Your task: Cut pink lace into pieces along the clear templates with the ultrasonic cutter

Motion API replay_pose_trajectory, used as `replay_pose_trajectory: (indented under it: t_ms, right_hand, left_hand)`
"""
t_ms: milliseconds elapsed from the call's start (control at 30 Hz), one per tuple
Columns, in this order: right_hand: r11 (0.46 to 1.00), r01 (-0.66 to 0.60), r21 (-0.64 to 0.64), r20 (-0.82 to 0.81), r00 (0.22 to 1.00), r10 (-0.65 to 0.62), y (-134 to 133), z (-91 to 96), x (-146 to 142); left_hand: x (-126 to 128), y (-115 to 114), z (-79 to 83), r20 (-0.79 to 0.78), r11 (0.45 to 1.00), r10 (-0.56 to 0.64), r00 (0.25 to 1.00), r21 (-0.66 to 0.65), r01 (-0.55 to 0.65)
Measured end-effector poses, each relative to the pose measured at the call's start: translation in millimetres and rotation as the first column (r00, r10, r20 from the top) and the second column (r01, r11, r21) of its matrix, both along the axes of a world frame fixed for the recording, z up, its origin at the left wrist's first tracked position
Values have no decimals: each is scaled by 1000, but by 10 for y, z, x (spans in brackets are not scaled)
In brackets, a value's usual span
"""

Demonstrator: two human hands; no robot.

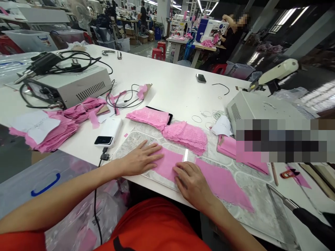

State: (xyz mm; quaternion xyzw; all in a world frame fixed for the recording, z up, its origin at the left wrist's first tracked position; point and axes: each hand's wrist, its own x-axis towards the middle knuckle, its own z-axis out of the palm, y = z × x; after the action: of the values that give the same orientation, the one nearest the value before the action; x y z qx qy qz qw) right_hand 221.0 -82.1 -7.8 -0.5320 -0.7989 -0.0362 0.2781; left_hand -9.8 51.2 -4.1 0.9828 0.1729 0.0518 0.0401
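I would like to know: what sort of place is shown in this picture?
Most likely a garment workshop: a sewing machine stands beyond the white table, and stacks of pink fabric lie on this table.

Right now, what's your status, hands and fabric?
Left hand over left edge of flat pink fabric panel. Right hand at its right edge. Textured pink fabric stack close beyond.

Pink panel (170,162): left end apparently hidden by left hand (138,160).
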Motion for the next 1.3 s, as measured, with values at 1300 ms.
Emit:
replay_pose_trajectory:
  t_ms: [1300]
  right_hand:
    - [774, 630, 58, -157, 772, -616, -1394, -187, 1393]
  left_hand:
    - [1666, -357, 83, -8, 847, -530, 848, -37, 529]
